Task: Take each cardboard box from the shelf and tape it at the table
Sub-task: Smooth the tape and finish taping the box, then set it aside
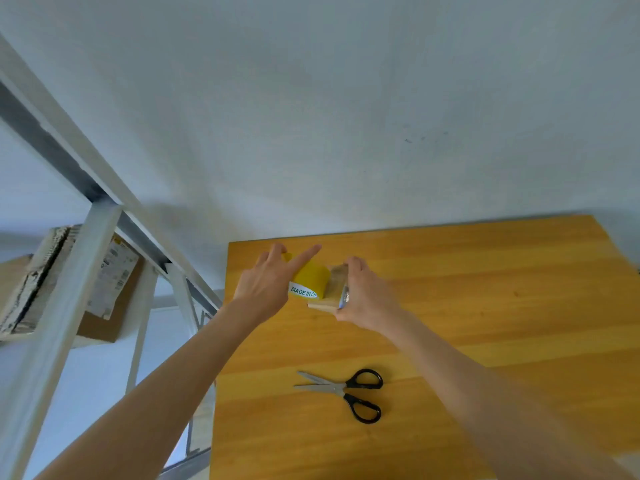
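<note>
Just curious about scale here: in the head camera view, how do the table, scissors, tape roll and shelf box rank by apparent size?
1. table
2. cardboard box, partly hidden by the shelf
3. scissors, close to the box, and nearer the camera, so unsure
4. tape roll

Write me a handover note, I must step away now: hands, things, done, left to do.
Left hand holds the yellow leader strip of the tape roll, which the right hand grips above the wooden table.
Scissors lie on the table, nearer the person, blades apart.
Cardboard boxes sit on the shelf at left.
Done: no box at the table, none visibly taped.
Left: fetch each box, tape it.
</note>
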Motion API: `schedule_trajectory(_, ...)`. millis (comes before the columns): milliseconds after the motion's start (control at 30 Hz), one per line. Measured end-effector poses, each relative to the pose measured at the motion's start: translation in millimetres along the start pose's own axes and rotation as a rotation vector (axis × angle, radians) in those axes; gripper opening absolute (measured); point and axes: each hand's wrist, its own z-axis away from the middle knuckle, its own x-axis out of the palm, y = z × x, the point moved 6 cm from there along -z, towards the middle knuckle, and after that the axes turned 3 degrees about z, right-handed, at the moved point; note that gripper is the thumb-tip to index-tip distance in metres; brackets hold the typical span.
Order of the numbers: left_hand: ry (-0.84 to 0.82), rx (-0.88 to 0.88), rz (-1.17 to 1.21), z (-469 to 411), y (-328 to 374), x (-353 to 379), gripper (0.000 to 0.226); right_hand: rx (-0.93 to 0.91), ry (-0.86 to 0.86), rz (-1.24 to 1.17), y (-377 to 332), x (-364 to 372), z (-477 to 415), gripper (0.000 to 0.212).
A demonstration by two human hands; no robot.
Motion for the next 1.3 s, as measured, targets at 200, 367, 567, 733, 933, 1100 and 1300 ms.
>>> schedule_trajectory(200, 0.141, -0.014, 0.173, 10.0, 5.8, -20.0, 0.056, -0.010, 0.023, -0.226, 9.7, 3.4, 10.0, 0.090)
schedule_trajectory(367, 0.156, -0.017, 0.307, 10.5, 20.8, -18.0, 0.056, 0.061, -0.032, -0.474, 31.1, 22.8, 15.6, 0.087)
schedule_trajectory(567, 0.101, -0.008, 0.432, 6.1, 39.8, -1.6, 0.074, 0.072, -0.097, -0.536, 47.4, 37.8, 21.5, 0.089)
schedule_trajectory(733, 0.068, -0.076, 0.610, 5.8, 44.3, 14.2, 0.069, 0.010, -0.075, -0.447, 52.0, 34.5, 22.8, 0.087)
schedule_trajectory(933, 0.061, -0.024, 0.474, 5.6, 47.9, 3.9, 0.059, -0.060, -0.066, -0.321, 53.5, 27.4, 26.1, 0.090)
schedule_trajectory(1100, 0.096, -0.051, 0.173, -2.1, 32.9, -9.0, 0.060, -0.064, -0.052, -0.287, 60.3, 17.4, 23.1, 0.090)
schedule_trajectory(1300, 0.014, -0.101, -0.109, -6.6, 22.1, -11.1, 0.069, -0.053, -0.069, -0.308, 70.8, 15.7, 23.0, 0.089)
